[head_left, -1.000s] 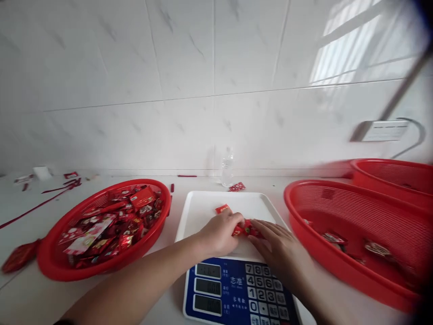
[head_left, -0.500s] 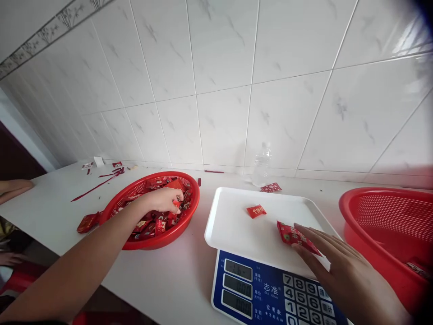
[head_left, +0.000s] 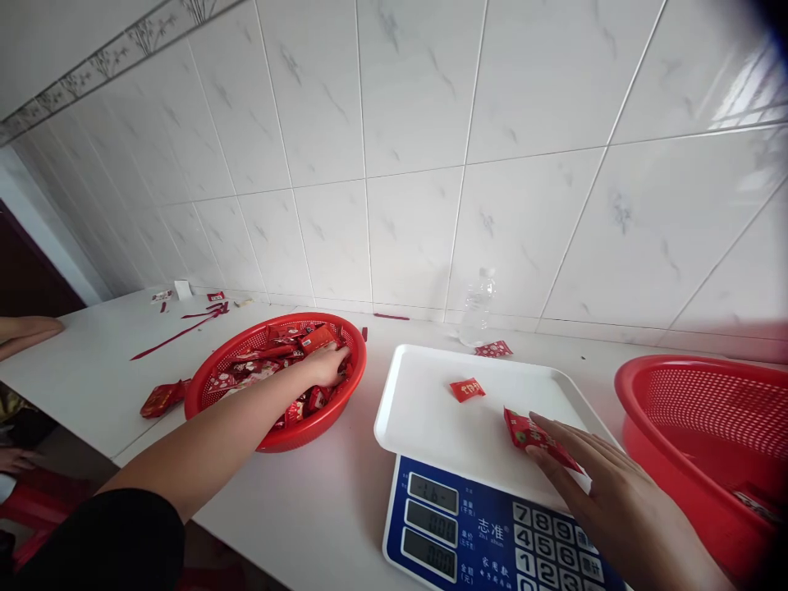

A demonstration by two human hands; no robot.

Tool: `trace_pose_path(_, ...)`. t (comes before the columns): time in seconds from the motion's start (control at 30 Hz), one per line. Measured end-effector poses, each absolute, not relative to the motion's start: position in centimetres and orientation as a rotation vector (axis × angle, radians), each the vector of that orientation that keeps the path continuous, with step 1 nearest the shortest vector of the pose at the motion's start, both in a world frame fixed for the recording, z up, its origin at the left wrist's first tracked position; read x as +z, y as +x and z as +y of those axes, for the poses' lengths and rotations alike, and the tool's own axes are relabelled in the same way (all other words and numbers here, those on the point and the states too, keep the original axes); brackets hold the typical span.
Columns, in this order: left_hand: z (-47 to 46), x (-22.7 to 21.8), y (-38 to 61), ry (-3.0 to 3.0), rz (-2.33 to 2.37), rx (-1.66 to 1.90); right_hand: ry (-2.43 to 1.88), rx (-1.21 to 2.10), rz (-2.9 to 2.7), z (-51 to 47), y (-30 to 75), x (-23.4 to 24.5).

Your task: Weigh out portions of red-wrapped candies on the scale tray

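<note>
My left hand (head_left: 327, 363) reaches into the red basket (head_left: 217, 379) full of red snack packets (head_left: 280, 349), its fingers curled down among them; what they grip is hidden. My right hand (head_left: 600, 484) lies flat with fingers stretched out on the white tray (head_left: 431, 410) of the scale, fingertips resting on a red packet (head_left: 529, 433). A smaller red packet (head_left: 466, 389) lies alone farther back on the tray. The blue scale panel (head_left: 468, 538) with displays and keypad sits below the tray.
A second red basket (head_left: 695, 402) with a few packets stands at the right. A clear plastic bottle (head_left: 477, 308) and a loose packet (head_left: 492, 350) sit by the tiled wall. Red ribbon strips (head_left: 178, 332) and a packet (head_left: 158, 399) lie left. Another person's arm (head_left: 28, 332) rests at the far left edge.
My left hand left the tray, where both hands were together on packets, and went deeper into the left basket. My right hand stayed on the packet at the tray's front right.
</note>
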State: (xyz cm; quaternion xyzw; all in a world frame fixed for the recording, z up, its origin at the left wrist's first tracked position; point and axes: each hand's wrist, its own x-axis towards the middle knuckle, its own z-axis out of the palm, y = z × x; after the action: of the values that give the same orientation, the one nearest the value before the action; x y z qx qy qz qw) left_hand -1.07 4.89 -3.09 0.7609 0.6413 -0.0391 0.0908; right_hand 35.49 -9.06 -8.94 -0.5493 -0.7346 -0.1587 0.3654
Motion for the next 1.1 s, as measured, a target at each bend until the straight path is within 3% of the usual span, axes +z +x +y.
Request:
trace_pose_path(0.27,5.3,-2.2,-2.1,2.222,1.743,-0.045,-1.418,-0.323,-1.878,-9.1,35.4,-8.6)
trace_pose_path(0.6,5.3,2.0,-5.0,2.118,1.704,0.441,-1.407,-0.300,-1.839,-9.2,35.5,-8.6)
trace_pose_path(0.8,3.2,3.4,0.6,2.234,1.445,0.492,-1.437,-0.302,-1.832,-9.5,35.4,-8.2)
trace_pose_path(1.1,-0.9,2.2,11.2,2.467,0.977,0.416,-1.506,-0.300,-1.858,-9.9,35.2,-7.4)
